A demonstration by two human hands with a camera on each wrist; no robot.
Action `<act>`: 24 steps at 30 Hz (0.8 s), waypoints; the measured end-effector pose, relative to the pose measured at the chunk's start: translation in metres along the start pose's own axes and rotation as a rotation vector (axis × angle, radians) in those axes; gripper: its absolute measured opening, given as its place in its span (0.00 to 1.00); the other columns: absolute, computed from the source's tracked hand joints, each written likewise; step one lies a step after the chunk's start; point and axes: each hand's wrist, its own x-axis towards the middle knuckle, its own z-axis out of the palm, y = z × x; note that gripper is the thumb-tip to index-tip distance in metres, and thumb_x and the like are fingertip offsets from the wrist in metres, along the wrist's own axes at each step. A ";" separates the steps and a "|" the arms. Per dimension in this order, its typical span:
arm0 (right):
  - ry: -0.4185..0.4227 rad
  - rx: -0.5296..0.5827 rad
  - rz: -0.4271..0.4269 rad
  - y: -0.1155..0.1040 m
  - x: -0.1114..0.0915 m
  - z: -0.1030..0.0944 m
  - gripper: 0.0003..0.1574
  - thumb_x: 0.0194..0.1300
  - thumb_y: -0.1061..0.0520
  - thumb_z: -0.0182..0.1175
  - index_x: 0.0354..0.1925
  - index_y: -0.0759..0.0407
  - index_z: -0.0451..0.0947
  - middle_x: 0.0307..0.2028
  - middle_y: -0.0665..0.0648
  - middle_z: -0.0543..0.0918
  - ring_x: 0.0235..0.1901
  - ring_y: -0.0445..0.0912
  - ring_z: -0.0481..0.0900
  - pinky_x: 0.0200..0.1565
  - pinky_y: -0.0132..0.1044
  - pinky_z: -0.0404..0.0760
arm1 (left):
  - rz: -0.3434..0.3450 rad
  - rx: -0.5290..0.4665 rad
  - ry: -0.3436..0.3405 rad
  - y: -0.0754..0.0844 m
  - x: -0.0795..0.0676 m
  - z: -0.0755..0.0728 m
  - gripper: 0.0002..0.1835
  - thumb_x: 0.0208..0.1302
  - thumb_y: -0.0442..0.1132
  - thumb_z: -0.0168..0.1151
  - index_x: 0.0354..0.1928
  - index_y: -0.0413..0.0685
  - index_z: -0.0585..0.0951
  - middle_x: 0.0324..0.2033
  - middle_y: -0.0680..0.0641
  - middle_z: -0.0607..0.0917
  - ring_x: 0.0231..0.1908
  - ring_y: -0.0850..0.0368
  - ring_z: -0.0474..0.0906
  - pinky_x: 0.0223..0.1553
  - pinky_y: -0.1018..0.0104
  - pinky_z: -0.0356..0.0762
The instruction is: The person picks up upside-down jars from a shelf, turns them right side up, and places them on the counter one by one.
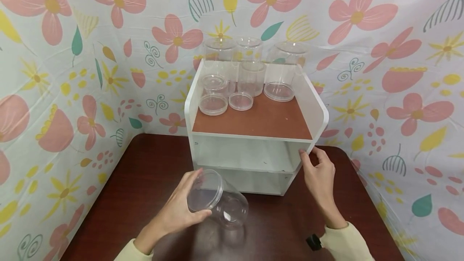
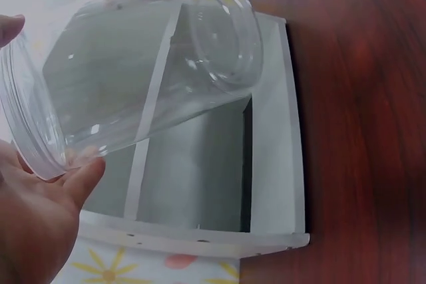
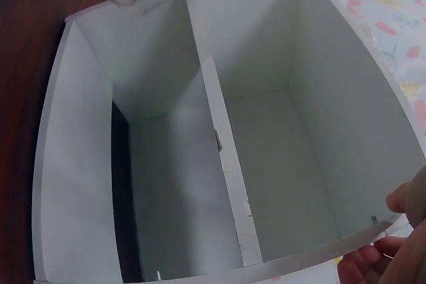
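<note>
A clear plastic jar (image 1: 232, 206) with a round lid is tilted in my left hand (image 1: 177, 204), whose fingers and thumb grip it around the lid end. In the left wrist view the jar (image 2: 153, 58) crosses in front of the shelf, its base pointing away from the palm. My right hand (image 1: 320, 172) pinches the right side panel of a small white shelf unit (image 1: 241, 136). In the right wrist view, that hand's thumb lies inside the panel edge and the other fingers (image 3: 363, 264) outside it.
Several clear jars stand on the unit's brown top, including a wide jar (image 1: 279, 92) at right and a short one (image 1: 241, 102) in front. Two white compartments lie below. The unit stands on a dark red-brown table (image 1: 156, 172), before a flower-printed cloth (image 1: 232, 3).
</note>
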 end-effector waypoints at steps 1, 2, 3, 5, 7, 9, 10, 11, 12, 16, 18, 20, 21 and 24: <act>0.007 -0.003 -0.003 0.000 0.000 0.000 0.20 0.73 0.56 0.65 0.54 0.70 0.83 0.49 0.65 0.86 0.43 0.37 0.77 0.41 0.30 0.71 | -0.001 0.003 -0.005 0.001 0.000 -0.001 0.55 0.45 0.44 0.82 0.76 0.41 0.64 0.66 0.50 0.72 0.63 0.52 0.75 0.61 0.53 0.76; 0.012 -0.005 -0.007 0.001 0.001 0.000 0.19 0.72 0.56 0.65 0.53 0.70 0.84 0.49 0.65 0.87 0.43 0.36 0.77 0.41 0.29 0.71 | -0.003 0.003 -0.010 0.001 0.001 -0.003 0.56 0.45 0.44 0.83 0.76 0.42 0.64 0.66 0.49 0.72 0.64 0.52 0.75 0.62 0.52 0.75; 0.017 -0.008 -0.010 0.002 0.002 0.000 0.19 0.72 0.56 0.66 0.53 0.70 0.84 0.49 0.65 0.87 0.43 0.35 0.77 0.41 0.29 0.71 | -0.005 0.008 -0.015 0.002 0.001 -0.004 0.56 0.45 0.45 0.83 0.76 0.42 0.64 0.66 0.50 0.72 0.64 0.52 0.75 0.62 0.52 0.75; 0.023 -0.015 -0.019 0.003 0.002 0.000 0.18 0.71 0.57 0.66 0.52 0.70 0.84 0.47 0.64 0.87 0.40 0.35 0.77 0.39 0.27 0.71 | -0.015 0.018 -0.026 0.004 0.002 -0.007 0.56 0.45 0.45 0.83 0.76 0.43 0.64 0.67 0.50 0.71 0.64 0.53 0.74 0.62 0.51 0.75; 0.030 -0.019 -0.029 0.005 0.004 0.001 0.17 0.70 0.58 0.67 0.51 0.70 0.85 0.46 0.64 0.88 0.39 0.37 0.77 0.37 0.27 0.71 | -0.023 0.034 -0.031 0.006 0.004 -0.011 0.56 0.44 0.46 0.84 0.76 0.44 0.64 0.67 0.51 0.71 0.63 0.54 0.74 0.61 0.50 0.76; 0.039 -0.022 -0.040 0.006 0.004 0.002 0.16 0.69 0.59 0.67 0.49 0.70 0.85 0.45 0.64 0.88 0.38 0.40 0.77 0.36 0.28 0.70 | -0.032 0.050 -0.035 0.008 0.006 -0.015 0.57 0.43 0.47 0.84 0.76 0.45 0.65 0.67 0.51 0.71 0.62 0.54 0.74 0.60 0.50 0.76; 0.043 -0.021 -0.044 0.007 0.004 0.002 0.15 0.69 0.60 0.67 0.49 0.70 0.85 0.44 0.63 0.88 0.37 0.41 0.78 0.36 0.28 0.70 | -0.035 0.056 -0.036 0.009 0.007 -0.017 0.57 0.43 0.48 0.85 0.76 0.44 0.65 0.67 0.51 0.71 0.62 0.54 0.73 0.60 0.50 0.76; 0.048 -0.021 -0.046 0.008 0.005 0.003 0.15 0.68 0.60 0.67 0.48 0.70 0.85 0.43 0.63 0.88 0.37 0.42 0.77 0.36 0.28 0.70 | -0.034 0.065 -0.037 0.009 0.008 -0.019 0.57 0.43 0.48 0.85 0.76 0.44 0.65 0.66 0.51 0.71 0.62 0.54 0.74 0.59 0.50 0.76; 0.052 -0.019 -0.047 0.009 0.005 0.003 0.14 0.68 0.61 0.67 0.48 0.70 0.85 0.43 0.63 0.88 0.37 0.43 0.77 0.36 0.29 0.70 | -0.036 0.072 -0.037 0.010 0.009 -0.021 0.57 0.43 0.48 0.85 0.76 0.43 0.65 0.66 0.51 0.71 0.61 0.54 0.74 0.59 0.50 0.76; 0.066 -0.009 -0.048 0.010 0.004 0.005 0.12 0.67 0.62 0.67 0.45 0.71 0.85 0.42 0.64 0.87 0.36 0.48 0.77 0.37 0.32 0.69 | -0.044 0.098 -0.038 0.015 0.012 -0.028 0.58 0.42 0.50 0.86 0.76 0.44 0.65 0.66 0.52 0.72 0.60 0.55 0.74 0.59 0.53 0.76; 0.070 -0.004 -0.048 0.010 0.004 0.006 0.12 0.67 0.63 0.67 0.45 0.71 0.85 0.42 0.64 0.87 0.37 0.50 0.79 0.38 0.33 0.69 | -0.049 0.104 -0.039 0.017 0.013 -0.032 0.59 0.42 0.51 0.86 0.76 0.46 0.65 0.66 0.52 0.72 0.60 0.55 0.74 0.58 0.54 0.76; 0.075 -0.004 -0.047 0.009 0.004 0.006 0.11 0.66 0.63 0.67 0.44 0.71 0.85 0.42 0.65 0.87 0.38 0.49 0.79 0.39 0.33 0.70 | -0.058 0.111 -0.042 0.018 0.014 -0.034 0.59 0.42 0.52 0.86 0.77 0.48 0.64 0.66 0.51 0.72 0.60 0.57 0.74 0.58 0.54 0.76; 0.077 -0.003 -0.045 0.009 0.004 0.006 0.11 0.66 0.63 0.67 0.44 0.71 0.85 0.42 0.65 0.87 0.39 0.47 0.79 0.40 0.33 0.70 | -0.063 0.113 -0.043 0.019 0.014 -0.034 0.59 0.42 0.52 0.86 0.77 0.49 0.64 0.67 0.51 0.72 0.60 0.57 0.74 0.58 0.54 0.76; 0.080 -0.005 -0.038 0.008 0.004 0.006 0.11 0.66 0.63 0.67 0.44 0.71 0.85 0.43 0.64 0.87 0.39 0.45 0.79 0.40 0.30 0.70 | -0.080 0.119 -0.049 0.019 0.015 -0.034 0.60 0.42 0.55 0.86 0.77 0.49 0.64 0.67 0.52 0.72 0.60 0.57 0.74 0.58 0.53 0.77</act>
